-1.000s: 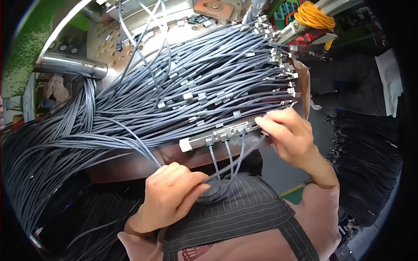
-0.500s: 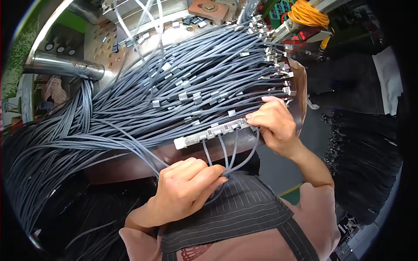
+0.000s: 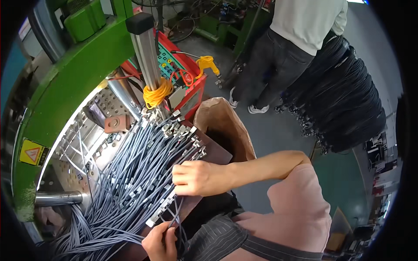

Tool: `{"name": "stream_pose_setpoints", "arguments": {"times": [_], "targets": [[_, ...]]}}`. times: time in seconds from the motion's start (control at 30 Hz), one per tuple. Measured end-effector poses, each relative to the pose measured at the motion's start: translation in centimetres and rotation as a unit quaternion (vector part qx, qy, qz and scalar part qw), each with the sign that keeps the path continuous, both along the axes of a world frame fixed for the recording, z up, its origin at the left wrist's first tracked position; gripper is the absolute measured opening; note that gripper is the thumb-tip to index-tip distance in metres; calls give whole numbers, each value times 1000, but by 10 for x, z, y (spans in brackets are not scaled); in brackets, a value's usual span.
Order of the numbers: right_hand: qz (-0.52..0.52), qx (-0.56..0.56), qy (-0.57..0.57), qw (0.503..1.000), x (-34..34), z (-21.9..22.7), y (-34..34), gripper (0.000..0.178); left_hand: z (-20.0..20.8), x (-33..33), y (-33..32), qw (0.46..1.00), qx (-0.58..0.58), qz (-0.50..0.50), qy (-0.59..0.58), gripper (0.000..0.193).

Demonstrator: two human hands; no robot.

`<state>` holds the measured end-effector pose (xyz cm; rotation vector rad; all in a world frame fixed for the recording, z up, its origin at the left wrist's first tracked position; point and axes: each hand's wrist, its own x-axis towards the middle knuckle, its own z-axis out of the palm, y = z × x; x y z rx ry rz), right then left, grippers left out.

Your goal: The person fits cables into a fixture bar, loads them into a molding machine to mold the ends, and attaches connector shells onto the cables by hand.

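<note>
A large heap of grey braided cables (image 3: 135, 174) with silver metal connector ends lies on a dark red-brown board (image 3: 215, 150). Along the near edge of the heap runs a pale narrow strip (image 3: 159, 212) with cable ends set against it. My left hand (image 3: 159, 241) is closed near the strip's lower end, thumb and fingers pinching grey cables that loop off it. My right hand (image 3: 191, 178) has its fingers curled over the strip's upper end. Whatever lies under those fingers is hidden.
A green machine frame (image 3: 65, 91) arches on the left over a perforated metal plate. Beyond the heap stand an open brown paper bag (image 3: 241, 130), a red crate (image 3: 198, 93) and a post with coiled yellow hose (image 3: 157, 92). Another person (image 3: 283, 52) stands beside hanging black cables (image 3: 344, 95).
My view has swung up and to the right, bringing in the machine frame, the bag and the other person. Both hands stay at the strip, the left now closer to its lower end.
</note>
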<state>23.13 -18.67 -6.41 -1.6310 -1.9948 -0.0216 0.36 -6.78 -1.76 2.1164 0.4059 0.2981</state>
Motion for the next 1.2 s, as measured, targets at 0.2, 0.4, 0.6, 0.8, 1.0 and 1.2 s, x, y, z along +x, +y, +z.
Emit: {"name": "stream_pose_setpoints", "arguments": {"times": [0.2, 0.4, 0.6, 0.8, 1.0, 1.2], "targets": [[27, -13, 20, 999, 13, -3, -5, 10, 9, 11, -16, 999, 40, -16, 19, 30], [72, -4, -46, 996, 3, 2, -2, 11, 5, 10, -24, 989, 135, -26, 50, 41], [61, -65, -16, 996, 13, 0, 1, 13, -5, 16, -15, 987, 133, -41, 76, 35], [82, -100, 58, 990, 21, 8, 23, 17, -17, 31, -11, 974, 228, 6, 13, 23], [-10, -21, 141, 990, 10, -18, 10, 21, -12, 42, -7, 980, 187, -18, 71, 33], [17, -196, 100, 975, 11, 10, 17, 21, -6, 39, -1, 986, 147, -17, 79, 32]]}}
